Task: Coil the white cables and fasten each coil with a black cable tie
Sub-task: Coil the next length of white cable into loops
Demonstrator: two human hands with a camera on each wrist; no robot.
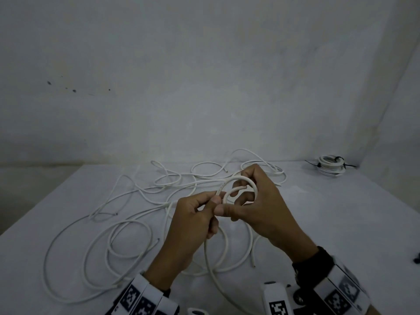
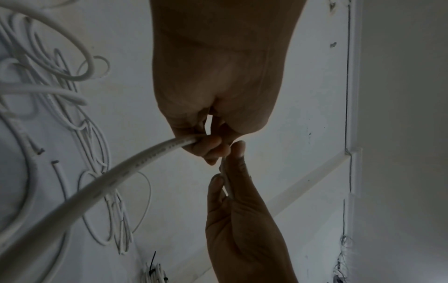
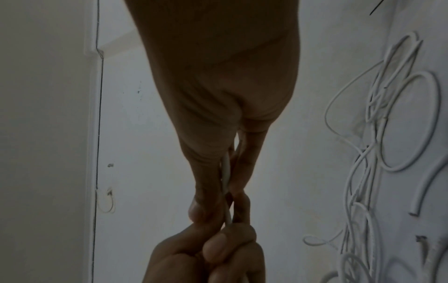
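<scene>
Between my fingertips, a white cable [image 1: 236, 178] forms its first loop, my left hand [image 1: 193, 214] and right hand [image 1: 261, 205] both pinching it above loose cables [image 1: 127, 226].

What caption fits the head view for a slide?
Both hands, left and right, wind a first loop of white cable; tied coils sit far right.

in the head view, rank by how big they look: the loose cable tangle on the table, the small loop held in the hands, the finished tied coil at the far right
1. Loose cable tangle, largest by far.
2. Small loop, pinched between left hand and right hand.
3. Tied coil, smallest as seen, but it lies farther from the camera, so its true size against the loop is unsure.
</scene>
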